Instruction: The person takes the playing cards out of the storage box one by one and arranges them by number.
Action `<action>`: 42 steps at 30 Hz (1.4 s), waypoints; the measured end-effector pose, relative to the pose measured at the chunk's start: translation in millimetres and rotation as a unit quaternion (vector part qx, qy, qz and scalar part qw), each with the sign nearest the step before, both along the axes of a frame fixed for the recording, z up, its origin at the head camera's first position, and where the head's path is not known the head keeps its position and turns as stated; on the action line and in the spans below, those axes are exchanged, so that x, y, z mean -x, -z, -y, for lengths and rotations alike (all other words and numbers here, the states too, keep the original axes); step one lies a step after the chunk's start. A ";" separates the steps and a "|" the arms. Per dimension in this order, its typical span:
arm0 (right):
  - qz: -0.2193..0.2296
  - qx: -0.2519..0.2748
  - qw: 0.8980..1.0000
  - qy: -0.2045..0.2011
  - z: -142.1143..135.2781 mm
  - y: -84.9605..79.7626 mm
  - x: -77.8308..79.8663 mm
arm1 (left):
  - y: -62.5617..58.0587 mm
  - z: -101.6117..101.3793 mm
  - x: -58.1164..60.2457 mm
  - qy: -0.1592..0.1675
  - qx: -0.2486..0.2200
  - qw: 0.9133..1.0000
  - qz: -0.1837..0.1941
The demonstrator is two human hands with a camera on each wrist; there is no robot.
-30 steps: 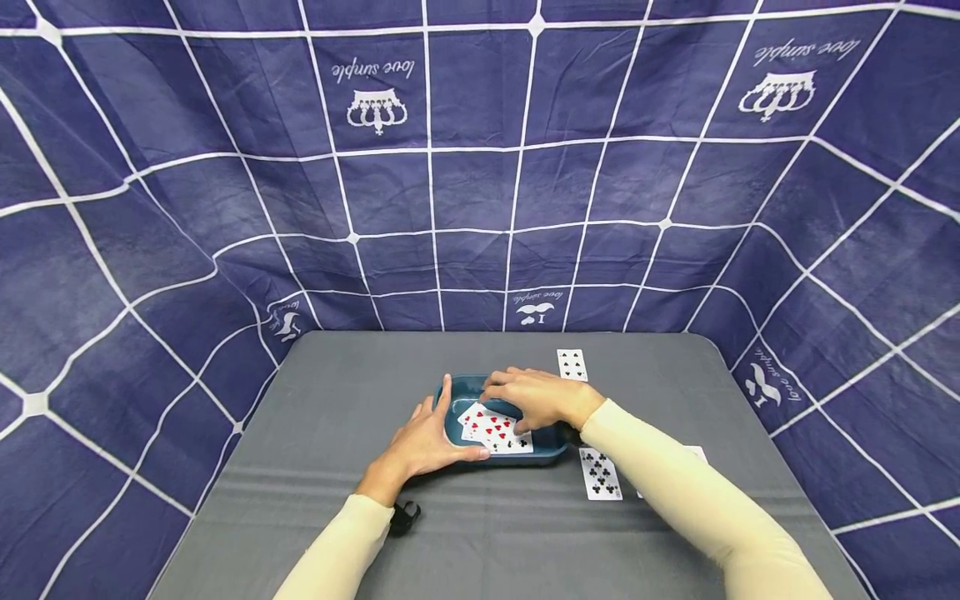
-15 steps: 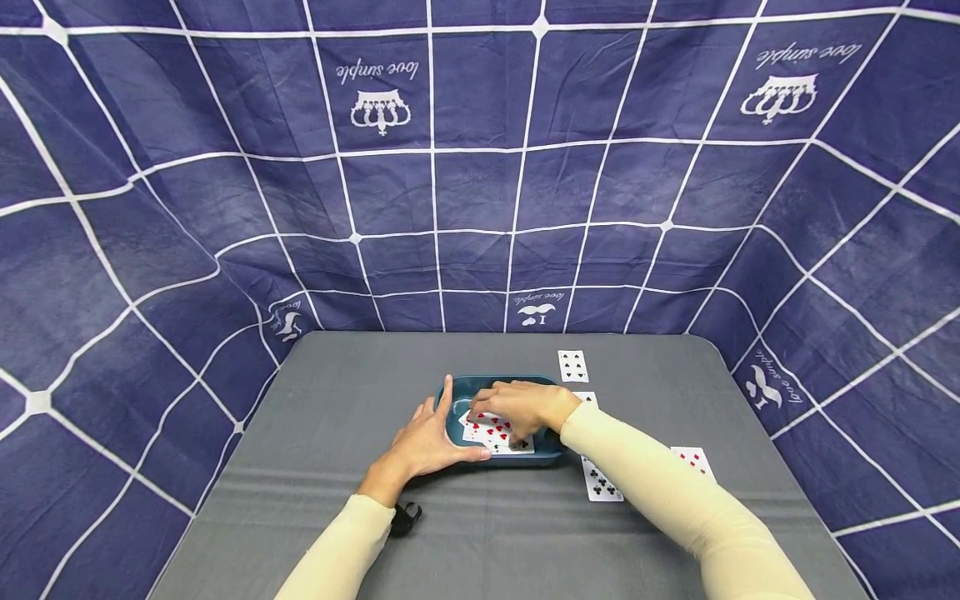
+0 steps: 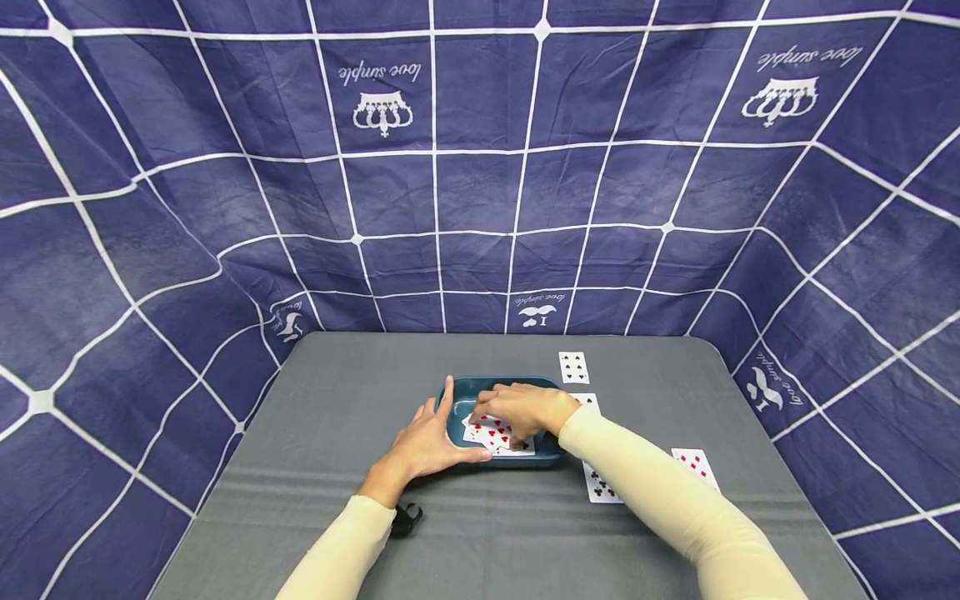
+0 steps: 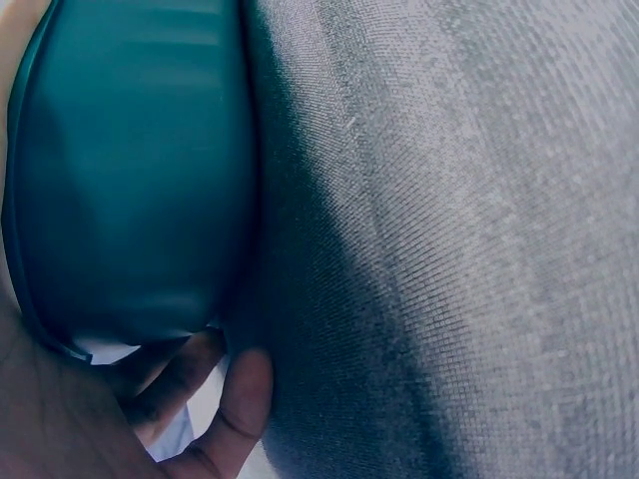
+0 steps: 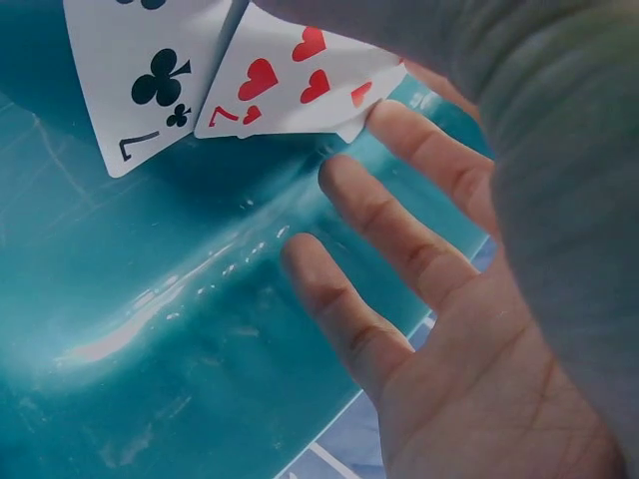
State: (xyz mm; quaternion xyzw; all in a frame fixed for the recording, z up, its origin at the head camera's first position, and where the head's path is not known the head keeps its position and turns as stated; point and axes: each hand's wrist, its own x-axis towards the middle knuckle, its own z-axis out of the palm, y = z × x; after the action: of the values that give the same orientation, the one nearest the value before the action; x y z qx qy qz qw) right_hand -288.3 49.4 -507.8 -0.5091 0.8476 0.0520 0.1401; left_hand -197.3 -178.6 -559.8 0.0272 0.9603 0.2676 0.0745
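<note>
Head view: the left hand grips the left end of a blue tray on the desk, thumb along the near rim. Playing cards overlap inside, with the right hand bent over them. Loose cards lie right of the tray.

Left wrist view: curled fingers show at the tray's end.

Right wrist view: a seven of clubs and a seven of hearts lie near spread fingers; I cannot tell whether a card is pinched.

Glossy tray, apparently plastic
</note>
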 end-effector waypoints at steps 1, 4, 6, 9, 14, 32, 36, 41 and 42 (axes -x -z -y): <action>-0.003 0.000 1.000 -0.001 0.4 -0.3 -0.4 | -0.1 0.0 0.1 0.000 0.000 1.000 0.001; -0.012 -0.001 1.000 -0.003 1.5 -1.9 -1.5 | -0.5 0.1 0.2 -0.001 -0.001 1.000 0.003; -0.014 0.001 1.000 -0.004 2.2 -2.7 -2.0 | -0.8 0.1 0.0 -0.001 -0.003 1.000 0.005; -0.012 0.000 1.000 -0.003 3.3 -3.4 -2.0 | -0.6 0.3 -0.3 -0.002 -0.006 1.000 0.006; -0.003 -0.001 1.000 -0.008 5.0 -2.1 -0.4 | -0.4 0.5 -0.6 -0.003 -0.012 1.000 0.010; 0.000 0.011 1.000 -0.003 8.3 3.9 3.4 | 0.3 -0.4 -1.0 -0.001 -0.008 1.000 0.004; 0.013 0.024 1.000 0.014 6.1 3.5 4.4 | 0.7 0.2 -0.4 0.000 -0.007 1.000 0.004; 0.027 0.047 0.998 0.027 0.7 2.1 5.6 | 2.6 -0.1 0.5 -0.001 -0.010 1.000 0.004; 0.028 0.051 0.998 0.029 -0.3 2.0 6.1 | 2.9 0.0 0.8 -0.001 -0.009 1.000 0.004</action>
State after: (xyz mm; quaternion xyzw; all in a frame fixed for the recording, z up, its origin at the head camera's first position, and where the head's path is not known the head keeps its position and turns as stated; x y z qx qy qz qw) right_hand -294.4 49.7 -509.7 -0.4921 0.8593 -0.0097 0.1386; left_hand -198.1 -178.5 -562.7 0.0257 0.9574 0.2769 0.0775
